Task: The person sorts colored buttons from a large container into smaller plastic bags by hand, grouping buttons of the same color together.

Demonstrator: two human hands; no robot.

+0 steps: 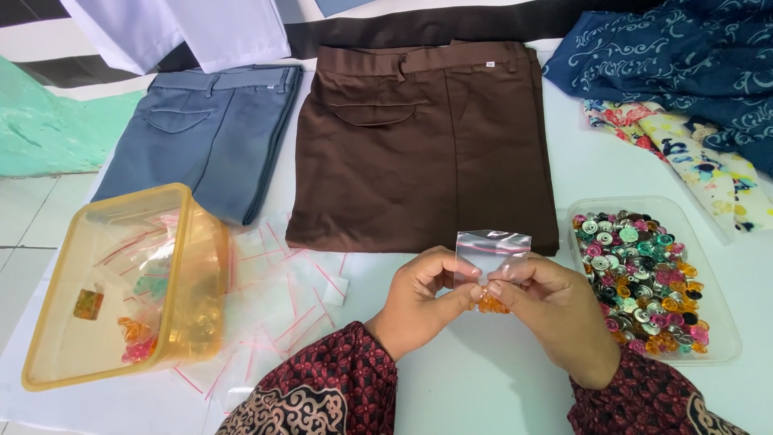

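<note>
My left hand [420,300] and my right hand [555,310] meet in front of me, both pinching a small clear zip bag [493,251] that stands upright between the fingertips. Several small orange buttons [489,304] sit at the bag's bottom, between my thumbs. Folded brown trousers [423,145] lie just beyond the bag. A clear flat tray [708,322] full of several coloured and silver buttons [640,278] rests right of my right hand. Both sleeves are dark red with a patterned print.
A yellow see-through box [80,362] on its side at left holds filled little bags. Empty clear bags with red strips [282,290] are strewn beside it. Folded grey-blue trousers [201,137] lie at back left, blue patterned cloth [684,56] and floral cloth [692,153] at back right.
</note>
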